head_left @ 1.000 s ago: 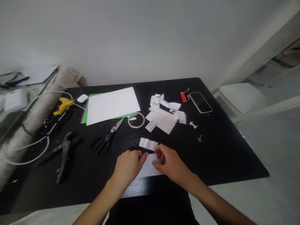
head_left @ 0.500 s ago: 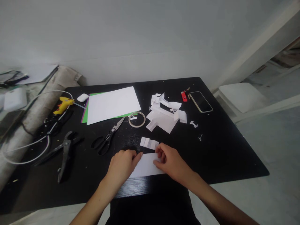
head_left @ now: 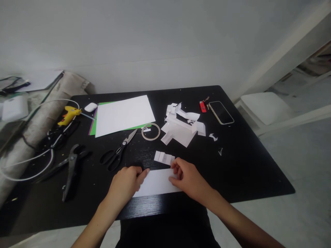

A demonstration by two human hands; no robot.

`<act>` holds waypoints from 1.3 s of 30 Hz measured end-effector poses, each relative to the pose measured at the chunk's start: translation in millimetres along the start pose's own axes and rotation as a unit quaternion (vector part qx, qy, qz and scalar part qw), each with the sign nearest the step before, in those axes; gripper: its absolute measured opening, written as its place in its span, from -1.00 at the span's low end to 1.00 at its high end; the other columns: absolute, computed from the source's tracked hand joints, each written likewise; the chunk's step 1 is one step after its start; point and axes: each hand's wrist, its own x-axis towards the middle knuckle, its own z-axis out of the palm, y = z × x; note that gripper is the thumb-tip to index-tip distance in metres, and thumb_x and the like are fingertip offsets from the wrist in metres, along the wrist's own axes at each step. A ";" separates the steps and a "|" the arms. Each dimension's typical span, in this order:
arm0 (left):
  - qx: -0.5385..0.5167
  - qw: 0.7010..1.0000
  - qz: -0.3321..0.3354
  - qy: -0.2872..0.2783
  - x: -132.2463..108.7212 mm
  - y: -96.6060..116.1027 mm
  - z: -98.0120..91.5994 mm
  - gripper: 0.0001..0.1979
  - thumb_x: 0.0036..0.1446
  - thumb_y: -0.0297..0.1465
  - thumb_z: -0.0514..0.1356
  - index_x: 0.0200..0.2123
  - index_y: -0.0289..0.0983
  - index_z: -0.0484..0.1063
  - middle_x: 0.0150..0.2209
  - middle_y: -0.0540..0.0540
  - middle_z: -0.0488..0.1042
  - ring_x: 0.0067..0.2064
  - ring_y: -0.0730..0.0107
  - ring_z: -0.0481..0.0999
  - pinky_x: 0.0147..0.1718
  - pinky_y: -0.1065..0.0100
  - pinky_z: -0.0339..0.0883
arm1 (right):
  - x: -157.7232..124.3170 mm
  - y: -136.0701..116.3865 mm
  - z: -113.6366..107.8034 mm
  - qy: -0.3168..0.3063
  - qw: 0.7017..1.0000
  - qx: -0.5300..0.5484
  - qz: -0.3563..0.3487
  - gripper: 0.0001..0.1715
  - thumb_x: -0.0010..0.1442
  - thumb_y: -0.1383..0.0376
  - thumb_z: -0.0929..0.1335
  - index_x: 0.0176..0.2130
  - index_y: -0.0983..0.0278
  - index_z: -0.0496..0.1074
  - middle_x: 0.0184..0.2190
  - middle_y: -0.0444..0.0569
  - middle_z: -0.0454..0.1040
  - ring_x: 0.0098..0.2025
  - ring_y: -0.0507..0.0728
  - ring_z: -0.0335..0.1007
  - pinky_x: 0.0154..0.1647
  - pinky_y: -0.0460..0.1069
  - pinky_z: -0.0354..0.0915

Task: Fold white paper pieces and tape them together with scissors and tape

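Note:
A white paper strip (head_left: 157, 182) lies flat at the table's front edge between my two hands. My left hand (head_left: 128, 182) is curled over its left end, with the thumb stretched along the top edge. At the right end, my right hand (head_left: 190, 177) has its fingers bent and its thumb on the paper; the palm side is partly hidden. A small pleated white paper piece (head_left: 164, 158) lies just beyond the strip, close to my right fingertips.
Black-handled scissors (head_left: 119, 150), pliers (head_left: 72, 165) and a yellow glue gun (head_left: 69, 115) lie leftward. Beyond the strip are a tape roll (head_left: 151, 132), stacked sheets (head_left: 124, 115) and cut paper pieces (head_left: 179, 129). A red lighter (head_left: 202, 106) and a phone (head_left: 221, 112) lie at the right back.
My left hand has slid left along the strip, leaving more of the white paper uncovered. My right hand stays almost in place.

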 end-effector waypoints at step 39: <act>-0.084 0.996 -0.034 -0.014 -6.0 -51.1 -4.5 -0.42 0.31 0.10 -0.04 -0.52 -0.19 0.39 -0.59 -0.05 0.52 -0.51 0.23 0.55 -0.42 0.32 0.27 | 0.5 4.2 1.5 0.001 1.000 0.014 -0.005 -0.73 0.06 0.49 0.46 -0.26 0.24 0.40 -0.38 -0.18 0.41 -0.43 0.01 0.33 -0.38 -0.07 0.32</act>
